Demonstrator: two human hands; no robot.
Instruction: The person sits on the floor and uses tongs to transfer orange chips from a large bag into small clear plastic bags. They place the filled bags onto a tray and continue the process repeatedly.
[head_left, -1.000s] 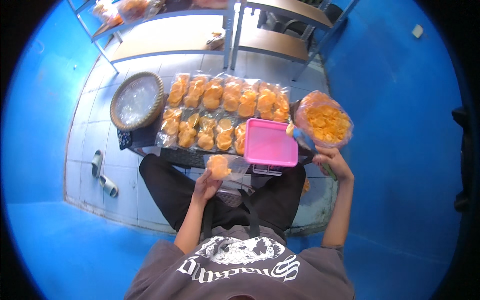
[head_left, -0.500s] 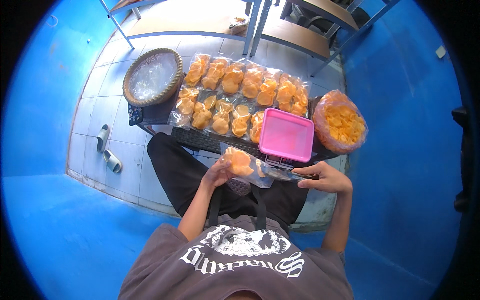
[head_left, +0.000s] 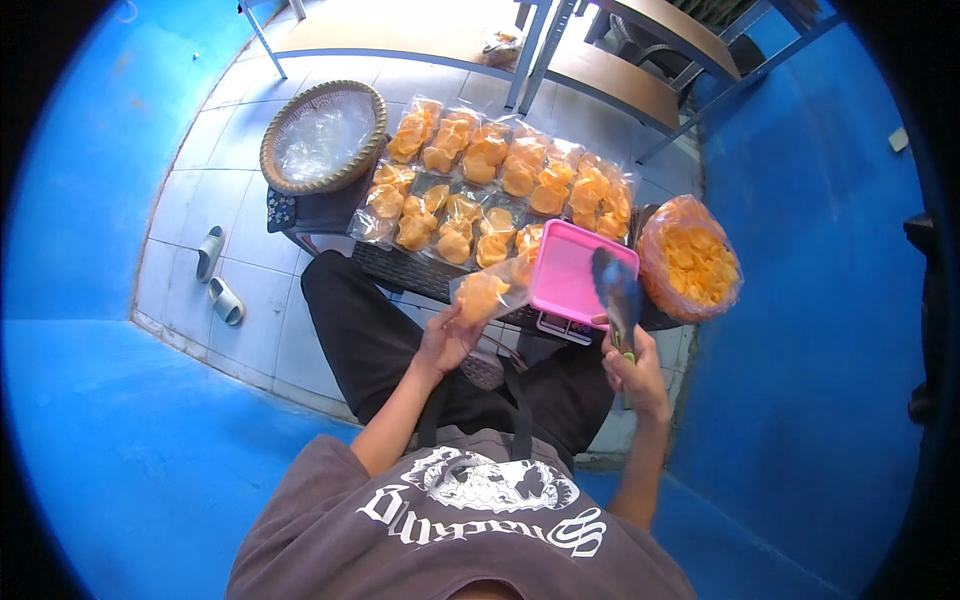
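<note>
Lying on the floor tiles at far left is a pair of pale sandals [head_left: 226, 302]. A round woven basket [head_left: 325, 186] full of crumpled clear plastic stands at the left end of the dark woven worktop [head_left: 400, 272]. Next come two rows of clear packets [head_left: 485, 155], each filled with round, orange-yellow chips. In front of them the left hand [head_left: 447, 340] pinches the lower left end of a clear bag [head_left: 482, 298] between thumb and fingers; thin, curled orange chips fill its near end, while its far end reaches to the pink tray's left edge. Below, the grey shirt [head_left: 420, 550] bears a white picture and large blackletter-style white lettering, seen upside down. The shallow pink tray [head_left: 565, 265] sits on a scale [head_left: 563, 328] whose front panel is too small to read. Over it, the right hand [head_left: 635, 370] wraps around motion-blurred tongs [head_left: 617, 295] with green on the handle. At far right, a large pinkish bag [head_left: 690, 258] gapes, heaped with loose yellow-orange chips.
</note>
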